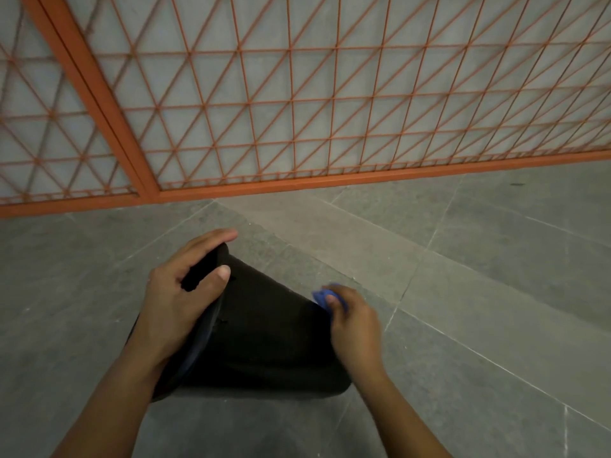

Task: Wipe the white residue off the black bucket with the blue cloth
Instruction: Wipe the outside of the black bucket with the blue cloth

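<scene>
head view looks down on the black bucket, which lies tipped on its side on the grey tiled floor, and i take the bucket as my landmark for everything else. its open rim faces the left side of the frame and its closed base points toward the right. my left hand grips the upper part of the rim: the fingers curl over the top edge of the rim and the thumb presses on the outer wall just beside it, so the rim is pinched between them. my right hand sits at the base end of the bucket, on its upper right edge, with its fingers bunched narrow around the blue cloth. only a small crumpled bit of the cloth shows past the fingertips, and it touches the bucket's edge at that far corner. this hand is somewhat blurred, so i cannot tell just how each finger lies. the bucket's outer wall looks uniformly dark in this dim light, and i cannot make out any white residue on it. both bare forearms come in from the bottom of the frame, one on each side of the bucket. beyond the bucket, well apart from it, an orange metal grille with a diamond lattice stands along the far edge of the floor, with a pale wall behind it.
</scene>
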Tool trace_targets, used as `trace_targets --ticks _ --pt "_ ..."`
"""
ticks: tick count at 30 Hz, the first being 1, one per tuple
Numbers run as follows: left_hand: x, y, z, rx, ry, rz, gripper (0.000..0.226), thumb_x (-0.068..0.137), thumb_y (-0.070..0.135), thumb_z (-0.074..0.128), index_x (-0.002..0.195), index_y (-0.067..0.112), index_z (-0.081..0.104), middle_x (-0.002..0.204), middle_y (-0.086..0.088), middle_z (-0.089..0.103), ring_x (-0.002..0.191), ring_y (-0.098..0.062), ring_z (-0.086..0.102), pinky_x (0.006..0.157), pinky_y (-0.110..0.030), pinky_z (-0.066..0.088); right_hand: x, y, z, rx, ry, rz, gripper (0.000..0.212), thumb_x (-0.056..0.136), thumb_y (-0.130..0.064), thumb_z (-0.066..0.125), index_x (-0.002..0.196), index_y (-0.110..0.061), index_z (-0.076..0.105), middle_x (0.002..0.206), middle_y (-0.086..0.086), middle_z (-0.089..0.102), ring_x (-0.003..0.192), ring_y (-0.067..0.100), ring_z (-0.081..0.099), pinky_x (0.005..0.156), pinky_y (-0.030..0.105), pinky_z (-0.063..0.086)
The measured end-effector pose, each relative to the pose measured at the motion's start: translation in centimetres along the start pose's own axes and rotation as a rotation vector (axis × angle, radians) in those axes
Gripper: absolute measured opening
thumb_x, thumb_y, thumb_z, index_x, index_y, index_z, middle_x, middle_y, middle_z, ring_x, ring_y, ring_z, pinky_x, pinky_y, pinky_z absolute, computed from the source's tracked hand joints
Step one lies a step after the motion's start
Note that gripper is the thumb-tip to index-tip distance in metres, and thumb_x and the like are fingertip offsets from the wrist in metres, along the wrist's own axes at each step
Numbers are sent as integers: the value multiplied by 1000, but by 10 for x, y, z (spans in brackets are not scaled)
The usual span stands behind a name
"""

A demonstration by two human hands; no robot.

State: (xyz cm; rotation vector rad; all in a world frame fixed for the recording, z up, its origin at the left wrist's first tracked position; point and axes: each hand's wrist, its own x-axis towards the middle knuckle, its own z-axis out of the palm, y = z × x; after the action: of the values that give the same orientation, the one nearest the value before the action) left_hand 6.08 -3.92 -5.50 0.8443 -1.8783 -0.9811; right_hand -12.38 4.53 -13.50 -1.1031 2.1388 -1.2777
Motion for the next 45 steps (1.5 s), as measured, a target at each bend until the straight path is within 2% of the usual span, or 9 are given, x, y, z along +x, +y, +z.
trace_targets --ticks 7,11,16,20,23,26,33,40,45 --pt "-4 -1 -1 19 -45 35 48 77 40 51 120 21 59 128 6 60 128 -6 48 109 -20 32 -12 -25 6 -5 -41 -206 19 92 -20 52 103 -24 67 111 -12 60 95 -3 52 80 4 35" --pt "-5 1 2 15 -54 49 46 77 40 53 120 24 59 131 11 58 129 -7 46 110 -21 31 1 -10 -3 6 -33 17 17 92 -18 52 98 -23 67 100 -9 67 96 9 61 71 9 37" --pt "-6 1 3 44 -98 83 46 78 39 54 121 27 58 132 14 57 132 -8 44 112 -23 30 -21 -40 -3 110 -21 -221 19 91 -20 53 103 -23 68 103 -18 62 101 -3 54 87 2 36" --pt "-8 3 2 37 -93 86 47 78 39 53 123 27 57 133 15 56 132 -8 43 111 -21 30 7 -25 -5 -9 -176 -28 19 93 -22 50 100 -24 68 103 -4 70 98 11 61 84 22 44" --pt "-8 4 1 48 -138 108 50 78 40 53 126 30 57 134 16 55 134 -9 42 111 -22 29 -9 -16 -16 -61 -145 38 18 92 -22 51 98 -25 68 105 -8 68 97 8 60 77 13 38" --pt "-8 5 1 55 -173 134 50 78 40 52 126 27 58 135 15 54 135 -11 41 112 -24 29 -22 -36 -15 54 -104 -116 19 91 -20 53 102 -25 68 102 -19 60 87 -10 52 81 0 34" --pt "-8 -2 -7 18 -107 100 48 79 45 55 125 31 56 135 15 55 132 -11 45 111 -23 31 -9 -2 -13 -74 -82 111 18 93 -21 51 98 -24 67 100 -7 69 95 12 63 73 19 38" --pt "-7 3 1 54 -159 130 58 81 59 54 125 22 56 136 12 54 134 -12 42 113 -28 29 -15 1 -16 -54 -93 41 19 93 -21 51 100 -24 67 93 -16 62 86 -1 52 76 14 35" --pt "-6 5 6 38 -185 127 53 77 40 54 128 26 57 137 13 53 135 -11 40 114 -33 28 -21 24 -24 -147 -50 193 19 94 -22 49 98 -23 67 102 -7 69 92 9 60 73 19 35"
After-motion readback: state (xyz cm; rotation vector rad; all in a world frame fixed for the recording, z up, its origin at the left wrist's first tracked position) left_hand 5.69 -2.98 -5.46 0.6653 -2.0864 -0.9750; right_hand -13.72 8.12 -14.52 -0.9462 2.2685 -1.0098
